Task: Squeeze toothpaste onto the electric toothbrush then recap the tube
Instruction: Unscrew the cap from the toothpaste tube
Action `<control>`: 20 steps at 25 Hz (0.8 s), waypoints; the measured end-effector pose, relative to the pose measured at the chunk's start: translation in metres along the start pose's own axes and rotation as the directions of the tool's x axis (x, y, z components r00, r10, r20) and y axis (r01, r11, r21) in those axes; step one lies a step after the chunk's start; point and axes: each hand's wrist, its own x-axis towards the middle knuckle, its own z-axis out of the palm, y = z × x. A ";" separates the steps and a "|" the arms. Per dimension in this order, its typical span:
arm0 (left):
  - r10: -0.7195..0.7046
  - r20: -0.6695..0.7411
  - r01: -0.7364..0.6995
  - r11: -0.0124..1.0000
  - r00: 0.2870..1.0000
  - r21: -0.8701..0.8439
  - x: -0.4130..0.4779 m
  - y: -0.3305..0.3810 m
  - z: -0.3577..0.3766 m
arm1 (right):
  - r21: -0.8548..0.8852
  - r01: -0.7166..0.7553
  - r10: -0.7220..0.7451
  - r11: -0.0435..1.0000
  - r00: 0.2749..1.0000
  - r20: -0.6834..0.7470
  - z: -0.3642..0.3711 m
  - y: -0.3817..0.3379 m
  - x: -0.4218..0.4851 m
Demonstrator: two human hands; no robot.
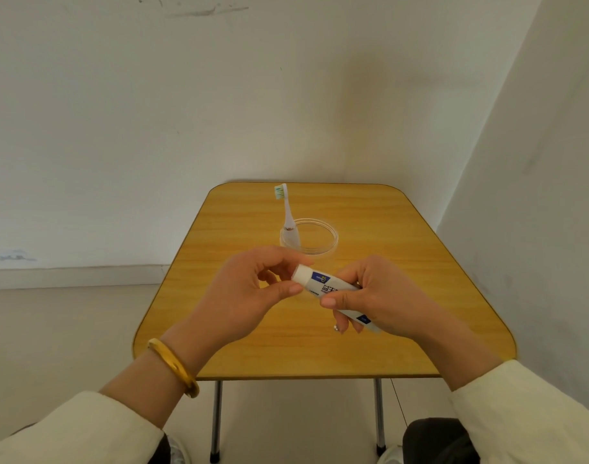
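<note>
I hold a white toothpaste tube (323, 283) with blue labels above the middle of the table. My right hand (377, 298) is wrapped around the tube's body. My left hand (249, 293) pinches the white cap (301, 274) at the tube's left end with thumb and fingers. A white electric toothbrush (288, 226) with a green-and-white bristle head stands upright in a clear round cup (320, 234) further back on the table, apart from both hands.
The small yellow wooden table (403, 262) has rounded corners and metal legs. White walls stand close behind it and to its right. My knees show below the table's near edge. A gold bangle (174, 368) is on my left wrist.
</note>
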 end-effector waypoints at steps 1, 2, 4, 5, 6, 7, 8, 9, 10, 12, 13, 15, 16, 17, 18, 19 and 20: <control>-0.012 0.004 0.012 1.000 1.000 -0.005 0.000 0.000 0.001 | -0.004 -0.002 0.002 1.000 1.000 0.000 0.000 0.000 0.000; -0.024 0.010 0.024 1.000 1.000 -0.019 0.000 0.001 0.001 | -0.005 -0.003 0.003 1.000 1.000 0.001 0.000 0.000 0.000; -0.043 0.022 0.044 0.998 0.999 -0.034 0.000 0.003 0.002 | -0.002 -0.006 0.006 1.000 1.000 0.003 0.000 0.000 0.000; -0.048 0.023 0.048 0.999 0.999 -0.021 0.000 0.002 0.002 | -0.004 -0.008 0.008 1.000 1.000 0.003 0.000 0.000 0.000; -0.051 0.018 0.051 0.999 0.999 -0.002 0.000 0.002 0.002 | -0.007 -0.010 0.010 1.000 1.000 0.004 0.000 0.001 0.000; -0.050 0.011 0.049 0.999 0.999 0.011 0.000 0.001 0.002 | -0.009 -0.013 0.013 1.000 1.000 0.005 0.000 0.001 0.001; -0.037 0.005 0.037 0.999 0.999 0.015 0.000 0.001 0.002 | -0.008 -0.016 0.016 1.000 1.000 0.007 0.000 0.001 0.001; -0.017 0.005 0.017 1.000 1.000 0.017 0.000 0.001 0.001 | -0.006 -0.017 0.017 1.000 1.000 0.009 0.000 0.001 0.001; 0.008 0.014 -0.008 1.000 1.000 0.027 0.000 0.001 0.000 | -0.007 -0.018 0.018 1.000 1.000 0.010 0.000 0.001 0.001; 0.035 0.029 -0.037 0.998 0.999 0.055 0.000 0.001 0.000 | -0.015 -0.017 0.018 1.000 1.000 0.012 0.000 0.001 0.000; 0.037 0.027 -0.039 0.997 0.999 0.060 0.001 0.001 0.000 | -0.016 -0.016 0.016 1.000 1.000 0.015 0.000 0.001 0.000; 0.034 0.025 -0.035 0.998 0.999 0.055 0.000 0.000 0.000 | -0.014 -0.015 0.016 1.000 1.000 0.021 0.000 0.001 0.000; 0.026 0.028 -0.027 0.998 0.999 0.056 0.000 -0.001 0.000 | -0.014 -0.015 0.016 1.000 1.000 0.023 0.000 0.001 0.000; 0.010 0.028 -0.011 0.999 1.000 0.051 -0.001 -0.002 0.001 | -0.016 -0.015 0.016 1.000 1.000 0.025 0.000 0.001 0.000; -0.007 0.031 0.006 0.999 0.999 0.042 -0.001 -0.002 0.002 | -0.021 -0.016 0.016 1.000 1.000 0.026 0.000 0.001 0.000; -0.022 0.040 0.021 0.999 0.999 0.033 -0.001 -0.001 0.002 | -0.026 -0.017 0.018 1.000 0.999 0.027 0.000 0.001 0.000; -0.026 0.044 0.024 0.999 0.999 0.036 0.000 -0.001 0.002 | -0.029 -0.018 0.019 0.999 0.999 0.029 0.001 0.001 0.000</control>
